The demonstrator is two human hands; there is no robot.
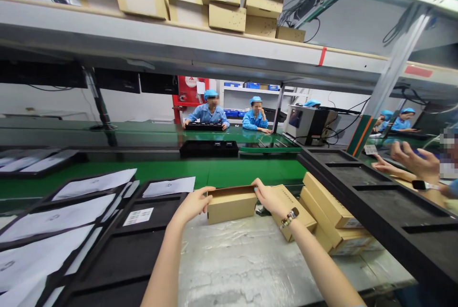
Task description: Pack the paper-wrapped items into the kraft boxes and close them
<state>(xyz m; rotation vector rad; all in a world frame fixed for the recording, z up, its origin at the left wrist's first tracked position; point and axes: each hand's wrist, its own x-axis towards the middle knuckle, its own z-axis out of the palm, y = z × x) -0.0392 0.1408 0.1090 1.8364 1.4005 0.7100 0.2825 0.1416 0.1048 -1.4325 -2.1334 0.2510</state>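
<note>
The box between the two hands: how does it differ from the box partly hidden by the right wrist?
The held box is gripped at its ends by the left hand and right hand; the neighbouring box has no fingers gripping it.
The held box looks open along its top; the neighbouring box looks closed.
The held box shows a plain front; the neighbouring box bears a row of dark marks.
Both are brown cardboard.

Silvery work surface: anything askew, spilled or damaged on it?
Mildly: the silvery covering looks wrinkled rather than flat, and the cartons stacked on the right sit askew, edges out of line. No spill shows. The held box shows no obvious damage.
</note>
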